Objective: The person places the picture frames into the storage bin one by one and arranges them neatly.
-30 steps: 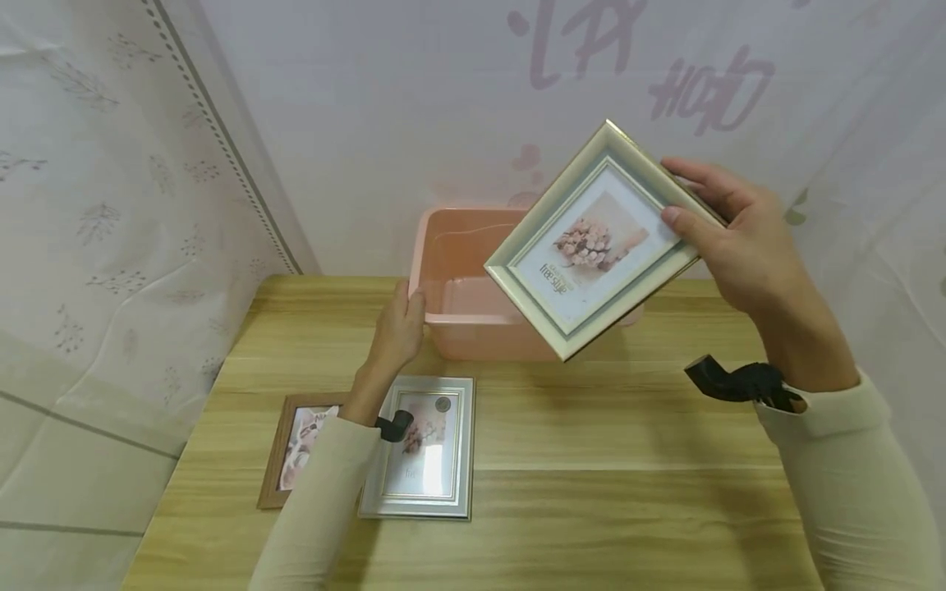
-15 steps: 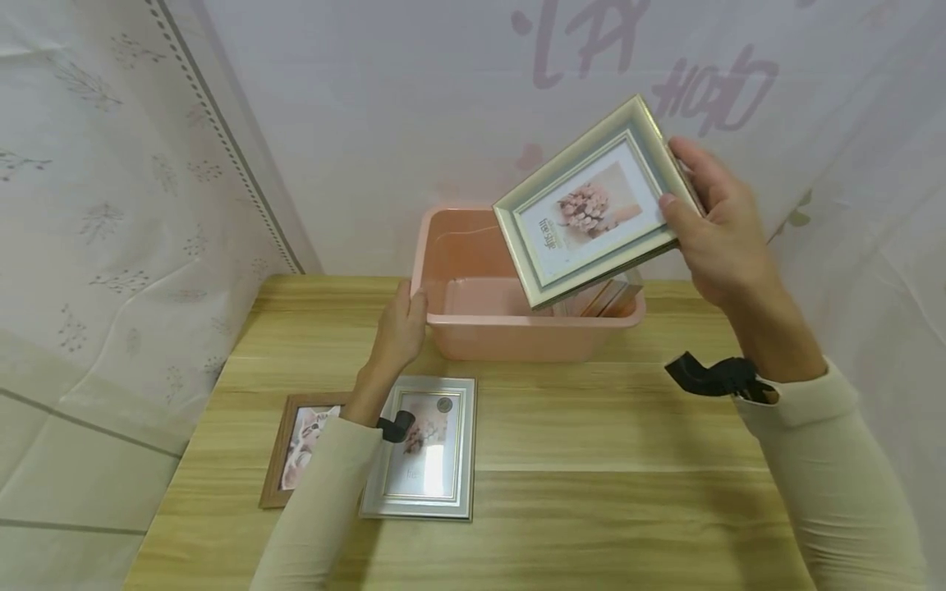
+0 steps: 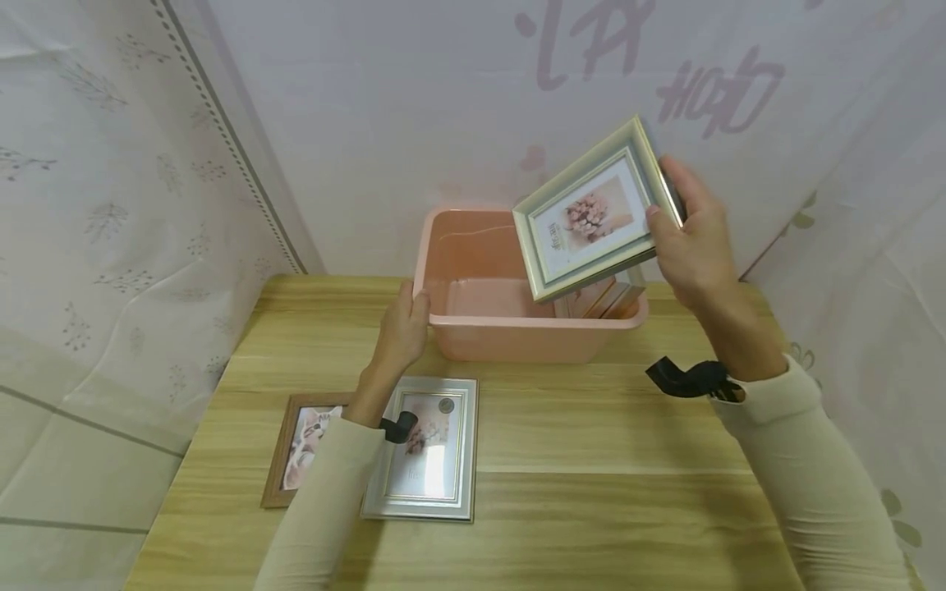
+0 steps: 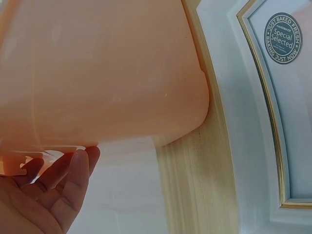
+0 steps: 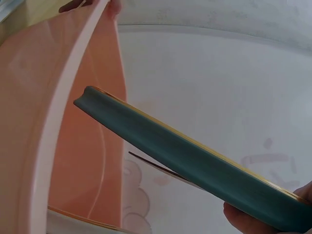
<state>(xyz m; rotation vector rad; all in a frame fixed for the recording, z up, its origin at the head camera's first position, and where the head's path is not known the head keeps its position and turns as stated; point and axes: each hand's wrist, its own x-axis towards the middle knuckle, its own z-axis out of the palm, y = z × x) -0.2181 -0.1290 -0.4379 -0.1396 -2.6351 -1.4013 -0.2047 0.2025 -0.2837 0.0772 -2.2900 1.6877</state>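
Note:
My right hand [image 3: 695,246] grips a cream-and-gold picture frame [image 3: 584,217] by its right edge, thumb on the front and fingers behind. The frame hangs tilted over the right part of a pink plastic basin [image 3: 517,341], its flower picture facing me. In the right wrist view the picture frame [image 5: 190,153] shows edge-on, a greenish side beside the basin's rim [image 5: 63,83]. My left hand [image 3: 402,328] holds the basin by its left rim. The left wrist view shows the fingers [image 4: 73,183] curled at that rim.
Inside the basin's right end lie other frames [image 3: 602,300], partly hidden. A silver-white picture frame [image 3: 461,460] lies on the wooden table [image 3: 628,492] in front, and a brown wooden frame [image 3: 277,468] lies left of it, partly under my left forearm. A printed curtain [image 3: 369,98] stands behind.
My right hand has brought the picture frame left and turned it flatter over the basin, uncovering the frames inside. My left hand keeps its hold on the rim.

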